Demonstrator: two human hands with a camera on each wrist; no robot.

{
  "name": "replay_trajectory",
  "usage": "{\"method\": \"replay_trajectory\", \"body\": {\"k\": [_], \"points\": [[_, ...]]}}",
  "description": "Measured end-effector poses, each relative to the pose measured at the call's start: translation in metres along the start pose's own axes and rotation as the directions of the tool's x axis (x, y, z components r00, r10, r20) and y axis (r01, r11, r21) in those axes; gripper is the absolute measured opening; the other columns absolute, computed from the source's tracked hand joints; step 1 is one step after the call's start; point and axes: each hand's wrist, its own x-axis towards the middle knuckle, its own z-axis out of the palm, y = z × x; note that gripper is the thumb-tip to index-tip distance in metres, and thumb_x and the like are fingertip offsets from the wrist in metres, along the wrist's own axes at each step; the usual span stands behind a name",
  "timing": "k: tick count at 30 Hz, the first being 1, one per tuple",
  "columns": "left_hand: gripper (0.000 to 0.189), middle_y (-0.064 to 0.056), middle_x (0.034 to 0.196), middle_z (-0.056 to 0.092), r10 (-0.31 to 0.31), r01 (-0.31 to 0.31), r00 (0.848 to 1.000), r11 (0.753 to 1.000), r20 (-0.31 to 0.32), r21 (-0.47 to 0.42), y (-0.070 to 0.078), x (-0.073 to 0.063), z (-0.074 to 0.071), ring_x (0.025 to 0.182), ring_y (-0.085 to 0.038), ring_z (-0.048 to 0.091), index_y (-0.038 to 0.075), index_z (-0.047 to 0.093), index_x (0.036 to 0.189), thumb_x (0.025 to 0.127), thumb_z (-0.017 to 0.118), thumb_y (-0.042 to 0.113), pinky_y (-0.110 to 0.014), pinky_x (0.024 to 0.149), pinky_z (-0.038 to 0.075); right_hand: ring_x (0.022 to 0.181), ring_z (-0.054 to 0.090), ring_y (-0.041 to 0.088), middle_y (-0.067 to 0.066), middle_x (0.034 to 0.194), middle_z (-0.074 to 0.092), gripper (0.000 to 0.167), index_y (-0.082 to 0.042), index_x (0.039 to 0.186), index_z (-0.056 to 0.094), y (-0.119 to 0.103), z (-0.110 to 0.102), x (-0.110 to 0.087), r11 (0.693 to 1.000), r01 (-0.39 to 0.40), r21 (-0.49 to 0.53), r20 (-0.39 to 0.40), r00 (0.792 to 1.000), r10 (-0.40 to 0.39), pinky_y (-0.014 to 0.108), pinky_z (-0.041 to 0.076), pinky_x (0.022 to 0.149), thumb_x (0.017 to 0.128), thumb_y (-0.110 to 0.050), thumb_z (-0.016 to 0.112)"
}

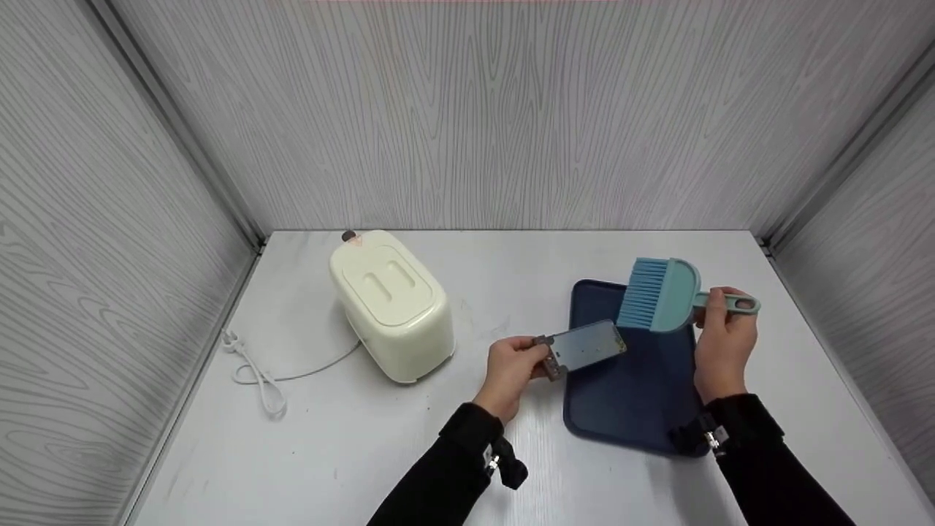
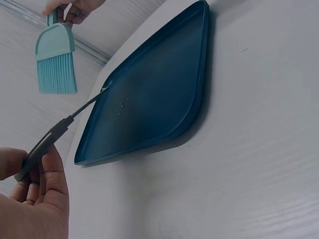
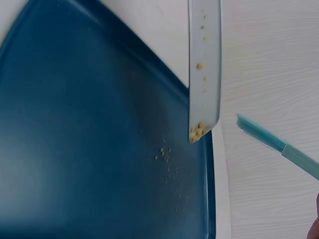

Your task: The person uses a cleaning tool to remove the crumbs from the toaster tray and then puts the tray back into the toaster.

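Over the left edge of the blue tray [image 1: 628, 413], a flat crumb pan [image 1: 586, 345] runs its long axis rightward from the left hand [image 1: 511, 369], which grips its handle end. The right hand [image 1: 723, 349], by the tray's right edge, holds a brush [image 1: 673, 296] by its handle, bristles near the pan's tip but apart. Clumped crumbs [image 3: 198, 132] sit at that tip; finer crumbs [image 3: 165, 155] lie in the tray.
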Motion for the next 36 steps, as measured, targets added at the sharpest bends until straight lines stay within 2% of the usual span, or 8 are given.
{"method": "replay_trajectory", "body": {"k": [5, 11, 15, 24, 36], "points": [[0.022, -0.016, 0.103, 0.072, 0.004, -0.004, 1.0, 1.0, 0.004, 0.0, -0.001, 0.0, -0.001, 0.081, -0.019, 0.073, -0.007, 0.07, 0.116, 0.097, 0.063, 0.001, -0.032, 0.077, 0.062, 0.092, 0.055, 0.017, 0.006, 0.106, 0.056, 0.028, -0.012, 0.127, 0.048, -0.006, 0.005, -0.005, 0.997, -0.006, 0.081, 0.055, 0.998, 0.001, 0.025, 0.047, 0.081, 0.109, -0.033, 0.048], [0.021, -0.016, 0.1, 0.072, 0.002, -0.002, 1.0, 1.0, -0.005, -0.007, -0.001, 0.001, 0.0, 0.078, -0.018, 0.073, -0.008, 0.07, 0.114, 0.096, 0.064, 0.001, -0.031, 0.075, 0.062, 0.095, 0.057, 0.019, 0.009, 0.109, 0.058, 0.035, -0.009, 0.129, 0.05, -0.015, 0.014, -0.014, 0.993, -0.017, 0.116, 0.131, 0.991, 0.001, 0.026, 0.051, 0.081, 0.108, -0.036, 0.052], [0.02, -0.016, 0.098, 0.072, 0.0, 0.0, 1.0, 1.0, -0.008, -0.014, 0.0, 0.001, 0.0, 0.077, -0.018, 0.072, -0.007, 0.071, 0.113, 0.096, 0.064, 0.001, -0.031, 0.074, 0.062, 0.096, 0.057, 0.021, 0.012, 0.108, 0.059, 0.037, -0.007, 0.128, 0.052, -0.018, 0.02, -0.021, 0.991, -0.022, 0.135, 0.193, 0.981, -0.004, 0.03, 0.052, 0.083, 0.107, -0.038, 0.053], [0.021, -0.016, 0.102, 0.071, -0.013, 0.013, 1.0, 1.0, -0.017, -0.009, 0.001, 0.003, 0.002, 0.08, -0.019, 0.073, -0.007, 0.07, 0.115, 0.096, 0.064, 0.002, -0.032, 0.076, 0.062, 0.094, 0.06, 0.021, 0.013, 0.107, 0.062, 0.047, 0.002, 0.126, 0.052, -0.02, 0.032, -0.027, 0.98, -0.056, 0.189, 0.306, 0.952, -0.004, 0.027, 0.054, 0.081, 0.106, -0.04, 0.055], [0.023, -0.018, 0.108, 0.071, -0.014, 0.013, 1.0, 1.0, -0.011, -0.014, 0.003, 0.004, 0.003, 0.082, -0.018, 0.073, -0.009, 0.069, 0.116, 0.096, 0.064, 0.001, -0.032, 0.077, 0.062, 0.089, 0.057, 0.02, 0.01, 0.099, 0.06, 0.049, 0.002, 0.128, 0.051, -0.019, 0.041, -0.032, 0.991, -0.049, 0.126, 0.379, 0.925, -0.003, 0.028, 0.052, 0.078, 0.106, -0.042, 0.053]]}}
